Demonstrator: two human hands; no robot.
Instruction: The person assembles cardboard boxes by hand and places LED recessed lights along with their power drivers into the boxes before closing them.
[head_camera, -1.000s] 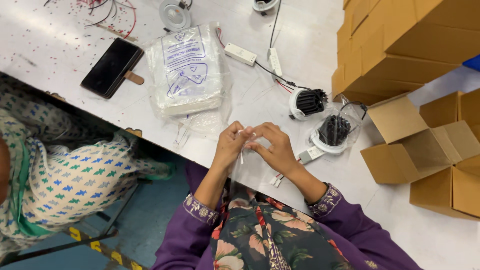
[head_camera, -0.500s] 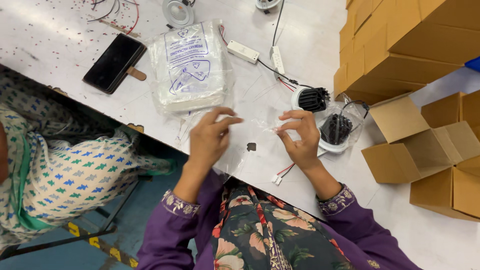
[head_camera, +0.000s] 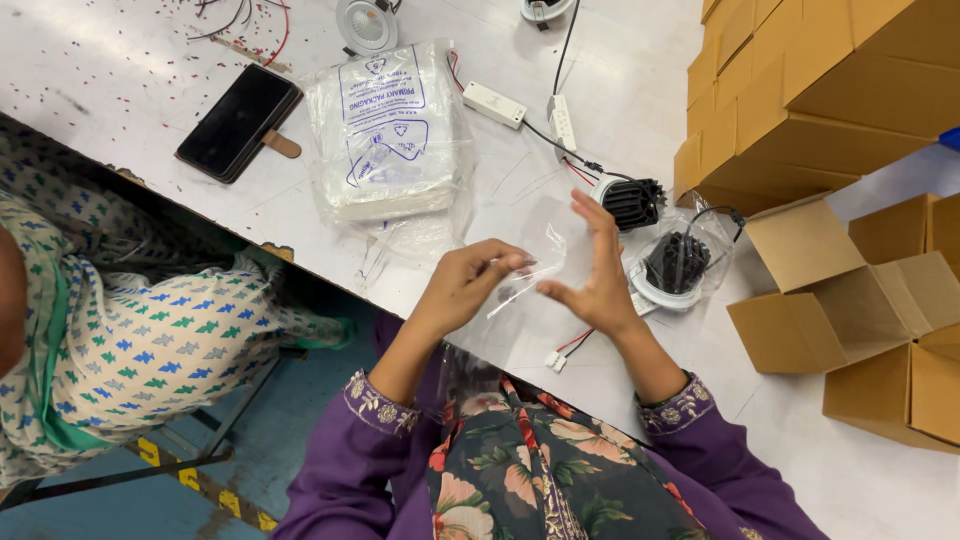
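My left hand (head_camera: 468, 285) pinches the edge of a small clear plastic bag (head_camera: 520, 275) just above the table's near edge. My right hand (head_camera: 597, 265) is beside it with the fingers stretched flat, its palm against the same bag. To the right, a black finned lamp (head_camera: 633, 203) lies bare on the white table (head_camera: 150, 90), and another black lamp in a clear bag (head_camera: 682, 262) sits next to it. A red and white wire with a white plug (head_camera: 563, 350) lies under my right wrist.
A stack of clear bags (head_camera: 390, 130) lies at the table's middle. A black phone (head_camera: 238, 122) lies left of it. White driver boxes (head_camera: 495, 104) with cables sit behind. Open cardboard boxes (head_camera: 840, 300) and a stack of flat cartons (head_camera: 810, 90) fill the right. A seated person in patterned cloth (head_camera: 120, 330) is at left.
My hands first drew apart and stretched the clear bag between them. Now they are close together again, and my right hand has opened flat against the bag.
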